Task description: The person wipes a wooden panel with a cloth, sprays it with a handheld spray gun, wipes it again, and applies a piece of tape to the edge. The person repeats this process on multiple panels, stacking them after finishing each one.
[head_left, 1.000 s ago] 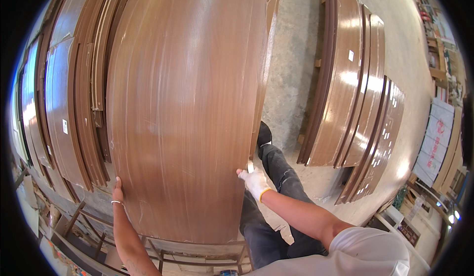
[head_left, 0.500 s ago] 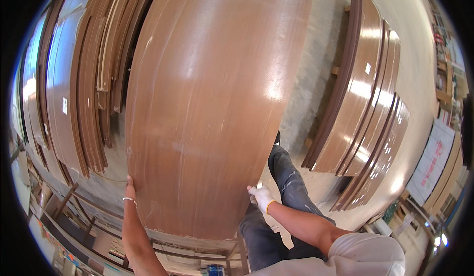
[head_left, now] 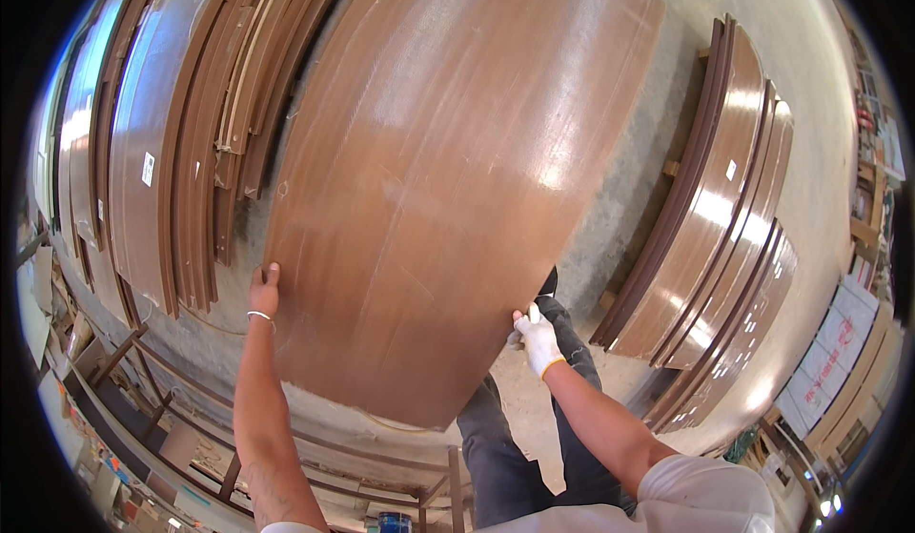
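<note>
A large brown board (head_left: 429,209) with a glossy wood-grain face stretches away from me, its near end above a metal frame. My bare left hand (head_left: 264,290), with a white band at the wrist, grips the left edge; the thumb shows and the other fingers are partly hidden. On the right edge, my right hand (head_left: 538,340) in a white glove with a yellow cuff is closed round the board, its fingertips partly out of sight. The board's far end runs out of the picture.
Stacked brown boards and strips (head_left: 143,152) stand on the left. More brown panels (head_left: 705,237) lie on wooden blocks at the right. A dark metal frame (head_left: 191,409) is near me at lower left, with a blue can (head_left: 394,522) below. A white-wrapped stack (head_left: 829,352) sits far right.
Both my hands have moved forward with the board, the left one more plainly. The board's near end has shifted away from me, and its far end now slants to the right.
</note>
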